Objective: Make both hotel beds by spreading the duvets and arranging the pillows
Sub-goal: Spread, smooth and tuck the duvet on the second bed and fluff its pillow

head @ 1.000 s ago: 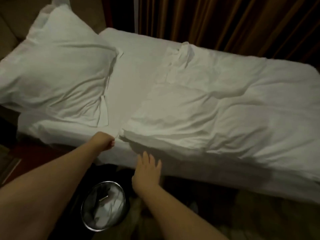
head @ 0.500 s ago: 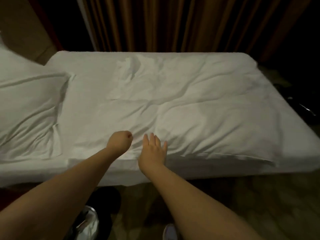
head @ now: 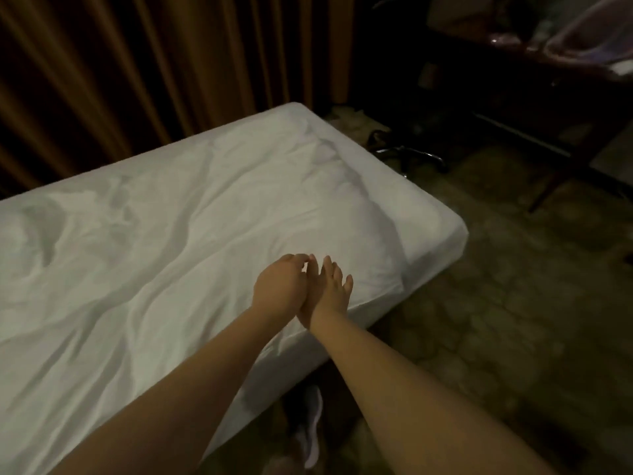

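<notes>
Head view: a wrinkled white duvet (head: 171, 269) lies lengthwise on the bed (head: 438, 234), from frame left to centre right. At centre, the right hand (head: 330, 291), fingers straight, spread and empty, is nearer the duvet's right corner. The left hand (head: 279, 286) is curled, its grip hidden.

I can read no writing, label or number anywhere here. The white duvet (head: 205, 234) shows only plain cloth and creases. The cluttered dark desk (head: 507, 42) at the far right might carry something printed, but it is too dim and blurred for me to make out a single letter.
</notes>
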A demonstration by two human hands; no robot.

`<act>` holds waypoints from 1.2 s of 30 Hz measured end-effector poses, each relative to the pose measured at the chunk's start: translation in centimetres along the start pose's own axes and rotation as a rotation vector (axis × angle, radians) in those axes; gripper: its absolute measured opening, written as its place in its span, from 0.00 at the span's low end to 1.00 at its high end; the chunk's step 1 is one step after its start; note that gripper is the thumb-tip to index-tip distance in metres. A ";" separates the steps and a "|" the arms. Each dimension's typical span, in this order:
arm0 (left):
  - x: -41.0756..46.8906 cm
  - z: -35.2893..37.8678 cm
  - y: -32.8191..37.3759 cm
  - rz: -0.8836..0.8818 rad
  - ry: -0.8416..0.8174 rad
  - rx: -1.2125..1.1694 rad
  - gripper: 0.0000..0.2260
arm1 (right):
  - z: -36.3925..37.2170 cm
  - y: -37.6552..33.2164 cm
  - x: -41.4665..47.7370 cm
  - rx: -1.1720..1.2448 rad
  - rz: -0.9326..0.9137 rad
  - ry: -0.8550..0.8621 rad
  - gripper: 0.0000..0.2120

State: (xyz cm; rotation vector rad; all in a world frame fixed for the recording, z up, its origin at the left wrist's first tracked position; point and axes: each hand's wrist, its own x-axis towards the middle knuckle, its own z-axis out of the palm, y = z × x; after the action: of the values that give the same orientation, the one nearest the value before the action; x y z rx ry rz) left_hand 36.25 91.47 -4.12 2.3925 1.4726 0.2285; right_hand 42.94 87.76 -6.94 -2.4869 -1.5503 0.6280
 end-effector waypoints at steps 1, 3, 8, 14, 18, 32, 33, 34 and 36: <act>1.1 1.0 1.4 0.040 -0.029 0.012 0.18 | -0.2 1.9 0.9 0.007 0.039 0.008 0.37; 3.2 3.5 3.8 0.124 -0.107 0.033 0.19 | -0.4 5.6 2.5 0.027 0.113 0.027 0.36; 8.2 11.3 7.8 0.344 -0.290 0.181 0.25 | 0.8 14.8 6.6 0.213 0.320 0.037 0.37; 11.3 21.0 9.7 0.548 -0.488 0.640 0.33 | 6.4 23.3 10.4 0.773 0.575 0.032 0.29; 14.0 26.1 8.8 0.656 -0.497 0.994 0.34 | 9.9 25.8 12.9 0.904 0.513 -0.024 0.38; 23.7 17.2 9.7 0.492 -0.275 0.520 0.20 | 10.0 24.8 22.2 0.906 0.324 0.155 0.17; 24.1 17.0 9.6 0.507 -0.224 0.550 0.20 | 9.1 25.5 22.5 0.902 0.338 0.193 0.14; 24.1 17.0 9.5 0.562 -0.164 0.571 0.20 | 7.9 26.1 22.7 0.913 0.366 0.245 0.15; 23.1 18.0 8.9 0.774 -0.067 0.586 0.20 | 5.0 26.8 23.0 0.994 0.401 0.364 0.13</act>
State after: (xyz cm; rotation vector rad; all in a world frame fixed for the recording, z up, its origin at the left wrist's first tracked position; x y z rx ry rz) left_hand 59.64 104.89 -18.54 3.3081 0.5444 -0.1407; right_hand 71.64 95.31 -26.71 -1.9309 -0.4050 0.7026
